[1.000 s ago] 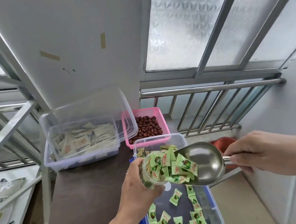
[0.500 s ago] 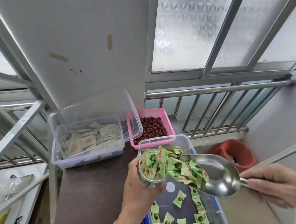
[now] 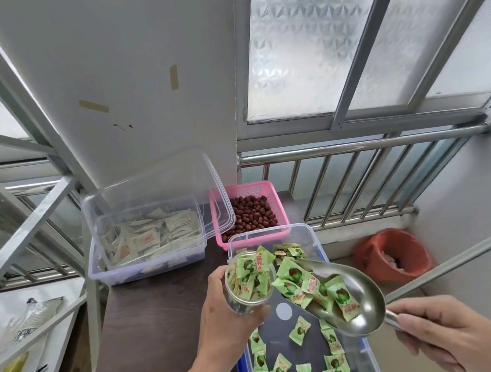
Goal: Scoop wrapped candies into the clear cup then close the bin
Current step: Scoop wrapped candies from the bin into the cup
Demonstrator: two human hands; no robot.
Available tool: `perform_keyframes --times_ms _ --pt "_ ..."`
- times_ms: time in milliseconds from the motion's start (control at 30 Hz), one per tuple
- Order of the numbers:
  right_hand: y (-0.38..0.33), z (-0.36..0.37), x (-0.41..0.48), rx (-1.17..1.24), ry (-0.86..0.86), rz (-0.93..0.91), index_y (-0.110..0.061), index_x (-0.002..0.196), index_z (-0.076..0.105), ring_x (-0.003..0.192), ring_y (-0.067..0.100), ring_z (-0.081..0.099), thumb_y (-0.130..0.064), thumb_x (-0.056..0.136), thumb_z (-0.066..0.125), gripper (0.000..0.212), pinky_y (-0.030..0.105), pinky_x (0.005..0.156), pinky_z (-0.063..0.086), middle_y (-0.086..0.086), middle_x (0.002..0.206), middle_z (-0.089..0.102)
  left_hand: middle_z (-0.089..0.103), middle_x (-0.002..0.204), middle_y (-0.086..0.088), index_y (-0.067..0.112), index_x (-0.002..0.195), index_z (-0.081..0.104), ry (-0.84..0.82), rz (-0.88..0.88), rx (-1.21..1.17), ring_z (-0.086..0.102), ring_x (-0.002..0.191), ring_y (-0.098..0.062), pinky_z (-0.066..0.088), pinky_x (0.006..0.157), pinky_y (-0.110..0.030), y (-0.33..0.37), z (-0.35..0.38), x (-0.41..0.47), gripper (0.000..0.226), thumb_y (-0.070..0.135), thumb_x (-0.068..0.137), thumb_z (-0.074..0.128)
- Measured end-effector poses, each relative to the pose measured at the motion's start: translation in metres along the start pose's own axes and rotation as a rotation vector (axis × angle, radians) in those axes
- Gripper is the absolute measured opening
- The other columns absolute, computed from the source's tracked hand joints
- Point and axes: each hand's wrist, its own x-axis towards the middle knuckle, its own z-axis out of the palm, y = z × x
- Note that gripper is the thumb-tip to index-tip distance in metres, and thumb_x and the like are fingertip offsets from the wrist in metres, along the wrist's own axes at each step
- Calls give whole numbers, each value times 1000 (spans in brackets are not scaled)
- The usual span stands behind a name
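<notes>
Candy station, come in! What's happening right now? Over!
Left hand grips clear cup, nearly full. Right hand holds scoop, candies inside. Bin open. Nothing blocking.

We see a scoop (image 3: 348, 299) of polished metal, mirror-glossy – cup (image 3: 247, 285) and bin (image 3: 313, 239) clear smooth plastic. Candies (image 3: 290, 278) in glossy crinkled film wrappers. Basket (image 3: 279, 206) is pink perforated plastic, table (image 3: 150, 326) dark matt wood grain – railing (image 3: 364, 144) brushed steel.
</notes>
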Motion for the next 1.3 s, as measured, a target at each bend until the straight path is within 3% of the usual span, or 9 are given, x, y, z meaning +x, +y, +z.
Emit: perform_keyframes --times_ms 133,233,400,567,700,800,967,1100,1300 --pt "-35 -4 3 -273 7 -2 -10 99 74 43 11 35 -30 96 56 28 19 37 28 10 65 61 65 113 23 54 117 42 -4 14 -7 62 105 4 52 82 -17 0 6 -1 84 35 53 93" --pt "-46 -10 9 -444 36 -20 -3 90 71 43 6 38 -16 102 48 28 16 41 33 5 64 64 65 113 22 53 118 43 -17 17 -18 64 105 -1 56 85 -30 1 10 -3 83 39 52 90" --pt "-48 -12 8 -462 39 0 2 82 69 39 7 36 -19 101 50 33 18 38 31 5 54 57 66 112 24 53 117 43 3 6 -44 63 103 2 56 84 -28 -2 13 -6 82 38 53 91" --pt "-20 -12 8 -213 -2 -45 -9 105 74 39 11 34 -63 79 63 61 17 36 29 12 61 58 64 108 29 50 114 45 40 -35 -107 61 101 7 53 80 -24 -4 7 -3 80 34 51 93" --pt "24 -6 9 -42 70 -76 -19 110 77 45 8 45 -22 92 57 27 11 42 34 13 67 67 63 112 20 48 116 43 102 -27 -96 58 104 8 54 84 -27 -6 -5 1 84 29 52 95" --pt "60 7 22 -156 164 9 -22 96 82 51 4 55 -5 95 58 30 11 49 41 9 62 70 62 115 20 52 115 41 134 -8 -65 56 107 10 51 84 -25 -8 -13 1 87 27 52 97" --pt "94 36 74 -621 225 233 -34 51 60 64 2 63 -28 96 57 45 12 57 41 -13 53 64 63 114 20 49 114 45 116 -16 -68 57 105 14 48 80 -15 -8 -13 -5 87 19 52 99" --pt "82 49 92 -897 300 246 -25 76 49 104 27 66 -42 95 42 27 32 69 39 2 94 69 64 111 18 49 113 45 66 -21 -55 57 103 15 48 74 -4 -7 -10 -12 86 17 52 98" --pt "33 15 43 -881 388 68 -34 64 53 74 12 62 -38 96 53 32 26 71 49 -6 63 62 64 105 23 49 111 45 47 -12 -40 55 101 18 46 73 -2 -5 -7 -18 81 19 55 96"
